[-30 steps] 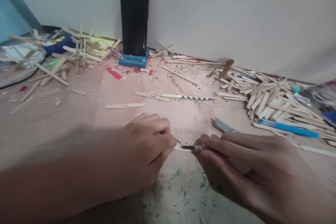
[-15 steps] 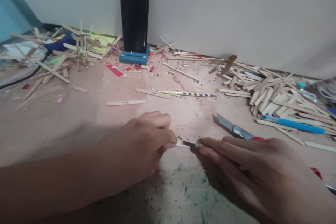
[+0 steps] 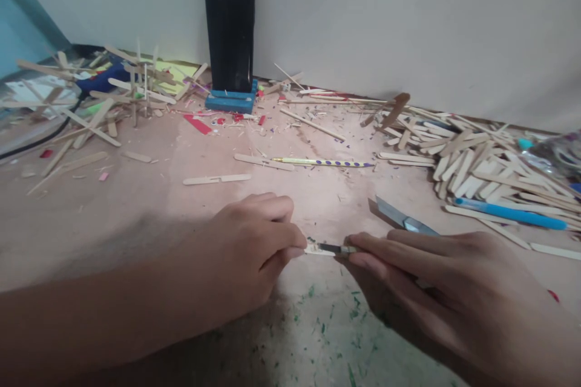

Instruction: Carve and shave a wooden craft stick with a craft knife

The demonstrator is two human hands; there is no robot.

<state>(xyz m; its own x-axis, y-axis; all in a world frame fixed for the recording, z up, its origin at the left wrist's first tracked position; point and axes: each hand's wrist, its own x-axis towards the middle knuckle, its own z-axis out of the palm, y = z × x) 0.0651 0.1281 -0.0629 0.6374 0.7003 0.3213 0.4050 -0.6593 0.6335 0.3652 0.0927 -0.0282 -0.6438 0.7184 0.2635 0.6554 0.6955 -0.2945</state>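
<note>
A short pale wooden stick piece (image 3: 327,248) with a dark mark on it lies low over the table (image 3: 149,211). My left hand (image 3: 254,248) pinches its left end with closed fingers. My right hand (image 3: 436,290) pinches its right end between thumb and forefinger. The grey blade of a utility knife (image 3: 394,215) pokes out from behind my right hand, pointing up and left. I cannot tell whether that hand grips the knife.
A dark phone (image 3: 229,24) stands in a blue holder (image 3: 235,101) against the wall. A heap of craft sticks (image 3: 472,163) and a blue pen (image 3: 508,213) lie at right. A glued stick structure (image 3: 122,81) sits at left. A dotted pencil (image 3: 324,162) and a loose stick (image 3: 216,179) lie ahead.
Both hands keep their pinch on the stick piece. My right hand has shifted slightly, so more of the knife blade shows. The view has tilted a little.
</note>
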